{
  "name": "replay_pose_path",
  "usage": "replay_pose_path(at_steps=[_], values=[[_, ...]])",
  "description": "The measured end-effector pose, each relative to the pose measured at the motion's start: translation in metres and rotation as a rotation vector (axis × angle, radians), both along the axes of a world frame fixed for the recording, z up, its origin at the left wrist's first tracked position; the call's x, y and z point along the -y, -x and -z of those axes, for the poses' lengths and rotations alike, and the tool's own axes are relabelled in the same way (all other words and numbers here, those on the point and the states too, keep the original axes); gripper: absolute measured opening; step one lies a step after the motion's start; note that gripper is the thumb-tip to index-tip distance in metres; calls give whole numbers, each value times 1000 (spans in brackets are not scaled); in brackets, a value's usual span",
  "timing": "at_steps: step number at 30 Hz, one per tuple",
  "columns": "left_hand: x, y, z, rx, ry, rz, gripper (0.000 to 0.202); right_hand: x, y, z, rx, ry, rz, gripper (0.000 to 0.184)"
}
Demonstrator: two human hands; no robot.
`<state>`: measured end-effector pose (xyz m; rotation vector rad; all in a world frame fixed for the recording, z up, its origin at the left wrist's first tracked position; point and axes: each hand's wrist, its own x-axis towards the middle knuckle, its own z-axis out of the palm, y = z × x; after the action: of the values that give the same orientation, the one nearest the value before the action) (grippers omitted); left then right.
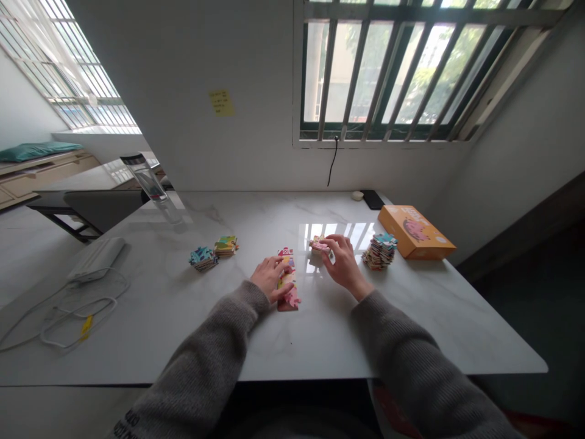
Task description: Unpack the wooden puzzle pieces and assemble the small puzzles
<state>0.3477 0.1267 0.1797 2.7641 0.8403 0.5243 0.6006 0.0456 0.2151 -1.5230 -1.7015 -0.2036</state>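
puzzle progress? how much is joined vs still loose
Done: only a short joined strip of pieces lies on the table, under the left hand. In hand: the right hand holds a pink piece just off the strip. Left: three loose stacks, right and two left.

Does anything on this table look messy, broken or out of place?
Nothing is spilled or broken. The tall stack of puzzle pieces beside the orange box sits unevenly, edges jutting out, and a white cable lies in loose loops at the table's left.
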Motion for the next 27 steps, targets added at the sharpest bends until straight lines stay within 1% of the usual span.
replay_pose_path(at_steps=[2,5,9,13,18,20,23,27], values=[[4,-7,3,23,-37,-7,52,-3,-6,4,15,33,43,26],[8,-16,6,6,-73,32,56,-6,-10,10,40,86,78,27],[11,-19,3,-59,-64,63,57,-8,-12,14,55,133,100,21],[11,-18,-1,-66,-55,69,57,-10,-16,15,15,138,82,20],[11,-14,-6,-32,-36,75,51,-13,-21,17,-81,120,29,32],[13,-14,-8,-43,-27,60,51,-13,-22,15,-115,89,6,36],[17,-13,-13,-75,-20,16,52,-10,-19,8,-128,29,-26,39],[24,-12,-18,-92,-17,-15,50,2,-2,-4,-108,5,-114,39]])
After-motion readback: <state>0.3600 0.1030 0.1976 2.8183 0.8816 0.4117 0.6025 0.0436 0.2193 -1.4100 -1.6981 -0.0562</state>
